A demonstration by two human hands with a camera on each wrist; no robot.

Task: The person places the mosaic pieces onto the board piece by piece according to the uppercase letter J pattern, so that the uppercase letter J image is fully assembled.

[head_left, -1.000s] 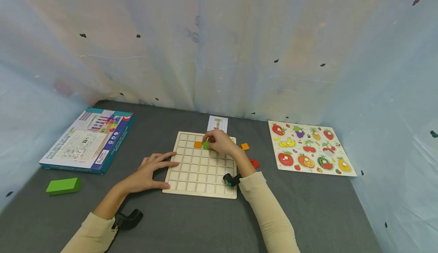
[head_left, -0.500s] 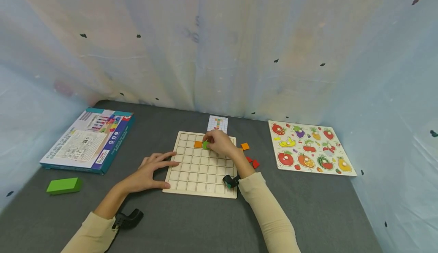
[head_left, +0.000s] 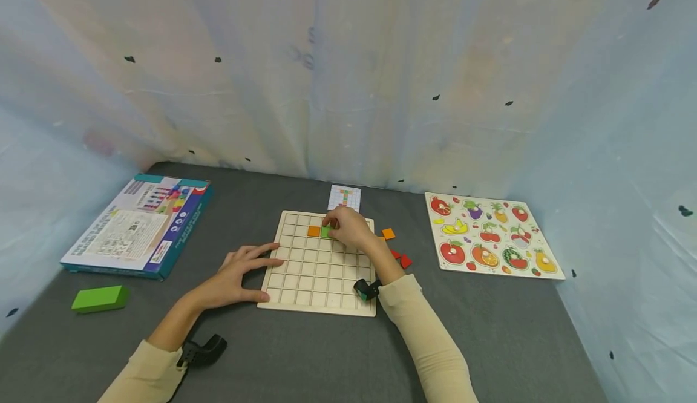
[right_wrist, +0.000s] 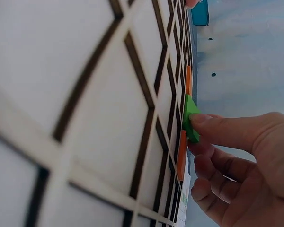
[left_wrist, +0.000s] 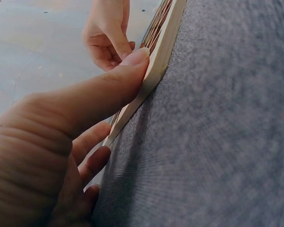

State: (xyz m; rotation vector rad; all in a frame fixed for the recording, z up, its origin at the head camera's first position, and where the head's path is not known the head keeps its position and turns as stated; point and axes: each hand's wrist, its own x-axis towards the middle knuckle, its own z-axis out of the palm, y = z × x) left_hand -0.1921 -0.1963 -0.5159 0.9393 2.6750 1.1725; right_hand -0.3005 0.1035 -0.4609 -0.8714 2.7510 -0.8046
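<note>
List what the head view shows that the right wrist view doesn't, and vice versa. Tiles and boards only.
Head only: fruit board, red tiles off the grid.
Right wrist only: second orange tile, beyond the green tile from the first.
Both: grid board, first orange tile, green tile pinched by the right hand.

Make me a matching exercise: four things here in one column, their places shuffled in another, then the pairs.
1. Green tile
2. Green block
3. Fruit puzzle
4. Left hand

A. Right of the wooden board
B. Touching the wooden board's left edge
C. In front of the box
D. Pinched by the right hand

Pairs: 1-D, 2-C, 3-A, 4-B
</note>
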